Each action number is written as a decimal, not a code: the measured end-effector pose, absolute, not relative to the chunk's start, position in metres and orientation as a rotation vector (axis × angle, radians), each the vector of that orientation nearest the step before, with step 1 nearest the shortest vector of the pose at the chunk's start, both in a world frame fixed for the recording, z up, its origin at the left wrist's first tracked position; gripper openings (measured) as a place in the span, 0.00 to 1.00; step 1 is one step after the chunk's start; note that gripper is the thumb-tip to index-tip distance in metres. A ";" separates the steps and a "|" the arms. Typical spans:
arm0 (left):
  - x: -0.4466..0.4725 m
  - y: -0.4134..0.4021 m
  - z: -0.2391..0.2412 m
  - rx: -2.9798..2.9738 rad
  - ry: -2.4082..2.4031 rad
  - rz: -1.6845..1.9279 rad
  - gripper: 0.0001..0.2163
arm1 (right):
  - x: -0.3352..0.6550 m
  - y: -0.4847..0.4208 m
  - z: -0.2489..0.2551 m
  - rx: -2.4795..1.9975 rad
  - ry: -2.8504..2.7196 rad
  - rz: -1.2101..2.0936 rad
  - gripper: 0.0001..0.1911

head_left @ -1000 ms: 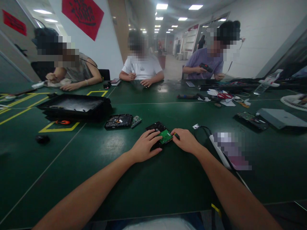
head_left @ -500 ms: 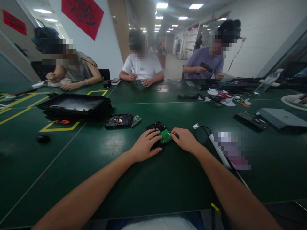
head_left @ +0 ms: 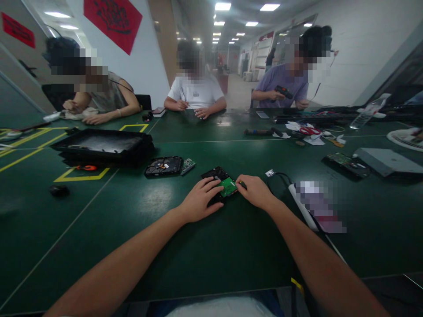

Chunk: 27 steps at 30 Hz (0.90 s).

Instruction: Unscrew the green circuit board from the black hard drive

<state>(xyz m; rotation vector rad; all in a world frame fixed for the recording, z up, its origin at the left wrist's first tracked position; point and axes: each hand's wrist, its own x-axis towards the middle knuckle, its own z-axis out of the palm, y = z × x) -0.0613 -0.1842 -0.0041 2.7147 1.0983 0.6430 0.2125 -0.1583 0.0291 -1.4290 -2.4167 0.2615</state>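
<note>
A black hard drive (head_left: 216,173) with a green circuit board (head_left: 229,187) lies on the green table in front of me. My left hand (head_left: 200,200) rests on its left side, fingers spread across the drive and the edge of the board. At the board's right edge my right hand (head_left: 256,191) is closed in a pinch around a small black-and-yellow tool (head_left: 243,184), mostly hidden by the fingers. Left of the drive lie another black hard drive (head_left: 163,167) and a loose circuit board (head_left: 188,166).
Black trays (head_left: 105,145) are stacked at the left, near a small black object (head_left: 59,190). On the right are a white power strip (head_left: 302,207), another drive (head_left: 345,165) and a grey metal box (head_left: 390,163). Three people sit across the table; a bottle (head_left: 369,112) stands tilted at the back right.
Both hands stay in almost the same place on the drive and board. The view shifts very slightly. Far back, a standing person has moved a little left.
</note>
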 end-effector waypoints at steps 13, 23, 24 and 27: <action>-0.062 -0.184 -0.003 2.734 1.110 0.614 0.28 | 0.218 -0.159 0.029 -1.363 -2.427 0.306 0.08; -0.062 -0.184 -0.006 2.744 1.087 0.659 0.28 | 0.219 -0.157 0.027 -1.332 -2.416 0.312 0.09; -0.062 -0.184 -0.006 2.744 1.085 0.663 0.28 | 0.220 -0.157 0.026 -1.332 -2.409 0.312 0.09; -0.062 -0.184 -0.006 2.745 1.090 0.663 0.28 | 0.220 -0.157 0.026 -1.324 -2.404 0.315 0.09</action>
